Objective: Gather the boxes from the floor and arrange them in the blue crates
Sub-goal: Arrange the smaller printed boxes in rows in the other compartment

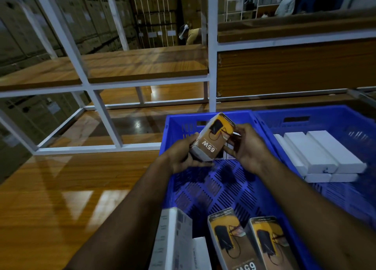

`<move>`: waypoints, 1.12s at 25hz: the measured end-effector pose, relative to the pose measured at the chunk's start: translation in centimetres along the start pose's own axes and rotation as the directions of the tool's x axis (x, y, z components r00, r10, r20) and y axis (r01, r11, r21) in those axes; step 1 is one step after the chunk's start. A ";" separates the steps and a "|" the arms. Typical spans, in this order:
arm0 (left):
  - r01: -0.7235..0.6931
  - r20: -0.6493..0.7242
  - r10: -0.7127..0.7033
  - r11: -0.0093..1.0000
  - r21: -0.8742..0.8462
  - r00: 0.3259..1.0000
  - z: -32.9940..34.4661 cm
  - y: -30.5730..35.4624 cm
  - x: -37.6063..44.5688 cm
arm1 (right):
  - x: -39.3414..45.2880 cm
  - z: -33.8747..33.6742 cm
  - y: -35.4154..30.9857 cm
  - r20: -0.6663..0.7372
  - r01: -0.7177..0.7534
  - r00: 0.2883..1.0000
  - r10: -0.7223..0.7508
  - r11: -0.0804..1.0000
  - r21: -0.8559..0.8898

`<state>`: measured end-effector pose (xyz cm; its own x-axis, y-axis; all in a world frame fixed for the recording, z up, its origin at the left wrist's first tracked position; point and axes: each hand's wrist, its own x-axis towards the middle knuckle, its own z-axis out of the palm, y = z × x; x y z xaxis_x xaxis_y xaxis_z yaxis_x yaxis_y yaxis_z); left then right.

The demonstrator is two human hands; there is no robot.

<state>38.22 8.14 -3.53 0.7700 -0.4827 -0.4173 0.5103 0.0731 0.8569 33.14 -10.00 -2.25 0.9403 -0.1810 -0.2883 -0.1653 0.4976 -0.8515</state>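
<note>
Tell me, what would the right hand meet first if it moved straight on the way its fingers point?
The right hand points left, already touching the yellow 65W box; beyond lies the left hand. Depth is unclear.

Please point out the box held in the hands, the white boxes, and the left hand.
Held box (211, 140), head view, on its orange printed face.
White boxes (321, 153), head view, on the top of one in the right crate.
Left hand (183, 157), head view, on its back.
</note>
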 end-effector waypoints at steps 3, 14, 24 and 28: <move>0.050 0.064 -0.047 0.998 -0.048 0.997 -0.2 -0.1 -0.3 | -0.1 -0.2 -0.4 0.119 0.019 0.993 -0.023 0.999 0.035; 0.069 0.059 -0.054 0.957 -0.281 0.997 -1.0 0.0 -0.3 | 0.0 0.2 0.3 0.106 0.096 0.992 -0.073 0.967 -0.236; -0.091 -0.188 0.058 0.981 -0.173 0.980 -0.5 0.0 0.2 | 0.1 0.2 2.4 0.113 0.139 0.989 -0.094 0.852 -0.505; -0.096 -0.131 0.072 0.978 -0.186 0.989 -0.3 0.1 -0.2 | 0.0 0.4 3.3 0.295 0.479 0.845 -0.447 0.387 -0.788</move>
<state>38.22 8.49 -3.47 0.8484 -0.3576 -0.3904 0.4962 0.2800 0.8218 32.73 -8.07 -4.90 0.9559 -0.1250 0.2658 0.1525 -0.5625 -0.8127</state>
